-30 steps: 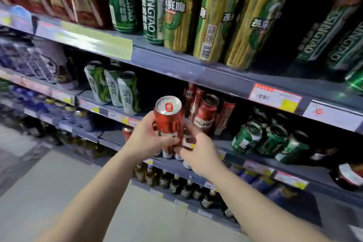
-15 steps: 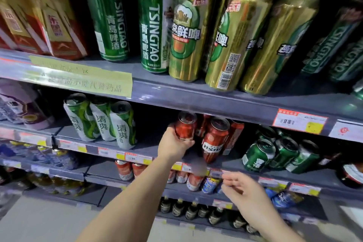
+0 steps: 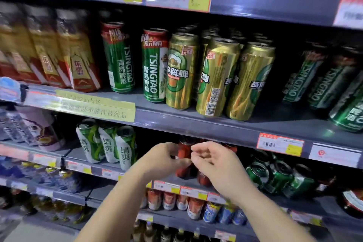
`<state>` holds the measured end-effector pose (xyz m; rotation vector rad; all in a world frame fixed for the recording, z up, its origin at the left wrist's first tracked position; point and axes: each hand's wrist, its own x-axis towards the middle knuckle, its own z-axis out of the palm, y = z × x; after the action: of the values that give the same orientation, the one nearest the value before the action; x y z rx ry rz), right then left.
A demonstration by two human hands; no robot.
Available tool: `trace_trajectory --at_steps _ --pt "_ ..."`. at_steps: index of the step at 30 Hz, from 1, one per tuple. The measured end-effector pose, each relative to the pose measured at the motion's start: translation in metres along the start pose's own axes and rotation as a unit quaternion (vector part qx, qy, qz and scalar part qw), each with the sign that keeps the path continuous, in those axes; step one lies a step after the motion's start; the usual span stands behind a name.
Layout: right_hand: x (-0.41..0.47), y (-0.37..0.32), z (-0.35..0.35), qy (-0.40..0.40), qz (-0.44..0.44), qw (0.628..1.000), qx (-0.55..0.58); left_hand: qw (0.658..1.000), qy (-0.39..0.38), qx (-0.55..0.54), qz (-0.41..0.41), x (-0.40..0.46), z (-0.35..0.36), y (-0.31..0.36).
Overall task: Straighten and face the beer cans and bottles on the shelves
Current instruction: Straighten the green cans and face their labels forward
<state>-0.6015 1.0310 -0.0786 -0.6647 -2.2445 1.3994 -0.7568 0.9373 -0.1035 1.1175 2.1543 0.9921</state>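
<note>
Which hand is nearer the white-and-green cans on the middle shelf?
Left. The left hand is at the red cans, just right of the white-and-green cans. The right hand is further right, on the far side of the left hand.

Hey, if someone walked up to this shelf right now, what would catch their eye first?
Probably the tall gold cans at the middle of the upper shelf, next to the green cans. Below, the left hand and right hand meet at the red cans.
</note>
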Motion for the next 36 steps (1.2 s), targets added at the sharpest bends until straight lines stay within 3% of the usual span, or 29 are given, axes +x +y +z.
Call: trace_trajectory --at_steps 3,6,9,12,21,24,31,36 --pt "0.014 -0.027 0.004 0.007 -0.041 0.999 0.034 0.998 0.005 -0.048 0.043 -0.030 -0.048 0.037" --pt "0.027 -0.049 0.009 0.007 -0.072 0.996 0.052 0.977 0.142 -0.137 0.078 -0.042 -0.083 0.056" --pt "0.035 -0.064 0.013 0.010 -0.093 0.995 0.047 0.924 0.325 -0.183 0.088 -0.036 -0.109 0.056" --pt "0.040 -0.070 0.017 0.011 -0.090 0.995 0.043 0.888 0.420 -0.176 0.068 -0.021 -0.131 0.048" --pt "0.049 -0.077 0.031 0.007 -0.072 0.997 0.027 0.912 0.373 -0.167 -0.027 0.044 -0.168 0.027" --pt "0.051 -0.084 0.034 0.010 -0.080 0.997 0.023 0.910 0.393 -0.130 -0.032 0.052 -0.171 0.021" --pt "0.053 -0.115 0.053 0.015 -0.147 0.987 0.062 0.883 0.420 -0.125 0.170 -0.017 -0.155 0.022" --pt "0.051 -0.138 0.069 0.050 -0.190 0.975 0.106 0.916 0.280 -0.040 0.285 -0.065 -0.144 0.039"
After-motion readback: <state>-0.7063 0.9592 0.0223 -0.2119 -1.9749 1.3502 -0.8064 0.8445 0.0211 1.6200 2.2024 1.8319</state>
